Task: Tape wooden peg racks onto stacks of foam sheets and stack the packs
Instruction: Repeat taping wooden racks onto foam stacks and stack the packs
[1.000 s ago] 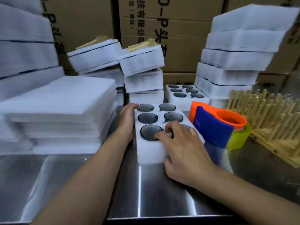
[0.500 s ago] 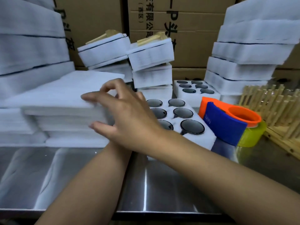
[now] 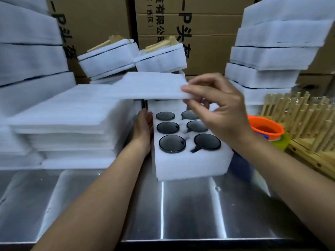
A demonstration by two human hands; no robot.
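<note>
While the right hand (image 3: 219, 113) pinches 1 thin foam sheet (image 3: 145, 87) by its edge over the foam block (image 3: 190, 160) with 6 dark discs, the left hand (image 3: 144, 125) lies flat and open against that block's left side. Sheet pile (image 3: 68, 115) sits left, peg racks (image 3: 304, 124) and tape dispenser (image 3: 265, 127) crowd right. Cardboard boxes (image 3: 208, 24) behind read "P头"; steel table (image 3: 181, 211) front is open.

Right hand (image 3: 220, 113) pinches corner of a thin foam sheet (image 3: 145, 87), held lifted above the far end of the foam block (image 3: 190, 160). Block sits on steel bench (image 3: 181, 211), six dark round discs (image 3: 172, 143) in its cutouts. Left hand (image 3: 144, 126) flat against block's left side. Foam sheet stack (image 3: 68, 124) to the left; wooden peg racks (image 3: 304, 124) right, orange tape dispenser (image 3: 265, 127) beside them.
</note>
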